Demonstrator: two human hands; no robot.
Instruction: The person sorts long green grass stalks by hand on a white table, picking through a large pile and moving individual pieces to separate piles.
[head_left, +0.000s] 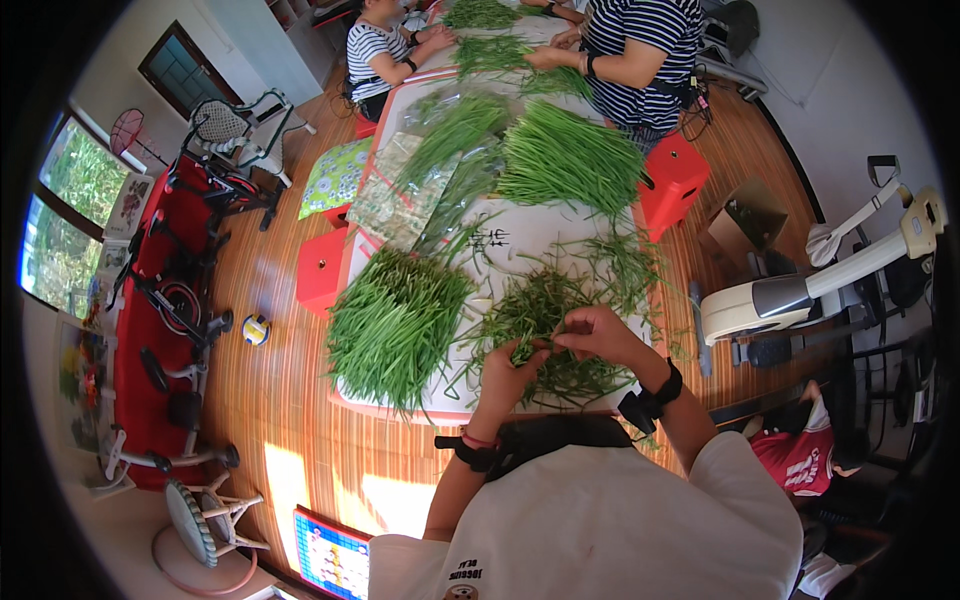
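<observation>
Just above a loose, tangled pile of thin green stalks (540, 300), which look like chives, my two hands work close together near the table's front edge. My left hand (508, 379) holds a small bunch of green stalks (523, 351) between thumb and fingers. Beside it, my right hand (602, 335) pinches at the near end of those stalks with thumb and forefinger; the exact grip is too small to make out. A neat, thick bundle of green stalks (401, 330) lies left of the pile. Farther off on the right is another large bundle (566, 157).
Clear plastic bags with greens (450, 165) lie on the white table (517, 221). Red stools (322, 270) (673, 180) flank it. Two people in striped shirts (637, 52) (375, 52) handle greens at the far end. Exercise equipment (780, 300) stands right; a ball (256, 329) rests on the floor.
</observation>
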